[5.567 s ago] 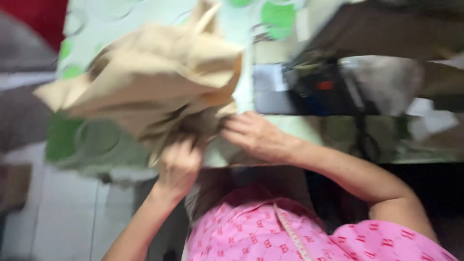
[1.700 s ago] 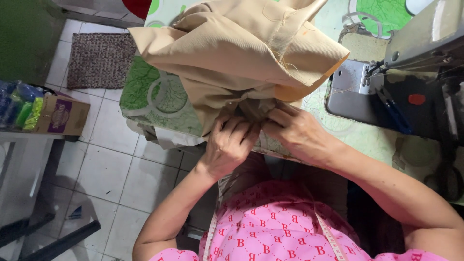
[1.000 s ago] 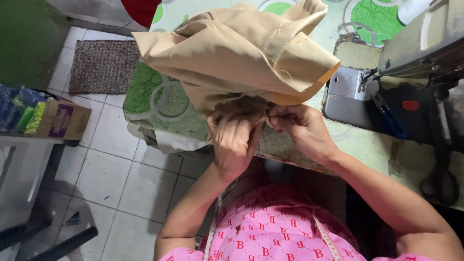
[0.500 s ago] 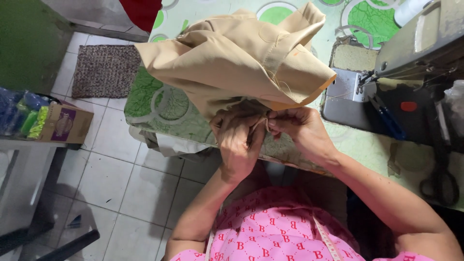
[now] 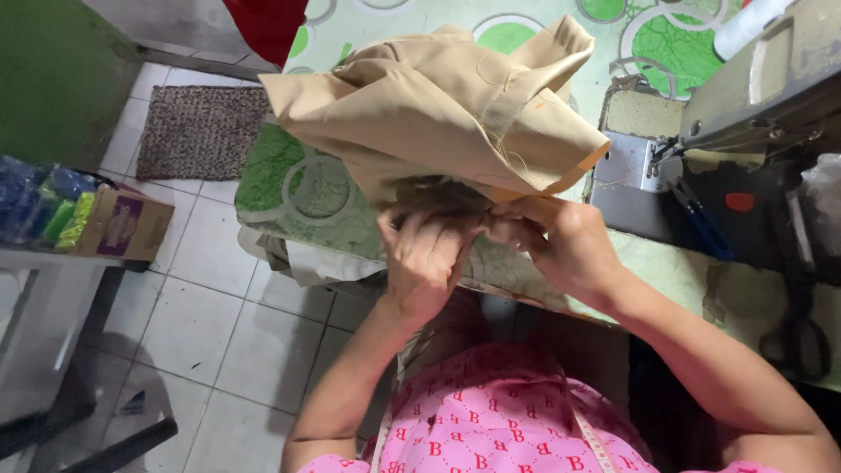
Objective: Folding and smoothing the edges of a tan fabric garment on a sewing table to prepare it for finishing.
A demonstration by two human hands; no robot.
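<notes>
Both hands are pinching the bunched lower edge of the tan garment over the green-patterned table, left hand and right hand pressed close together, handling underway, garment apart from the sewing machine.

Left of my chair, on a grey shelf edge: open brown carton, purple panel on its side. Beside it, blue and green wrapped packs. No screens seen.
</notes>
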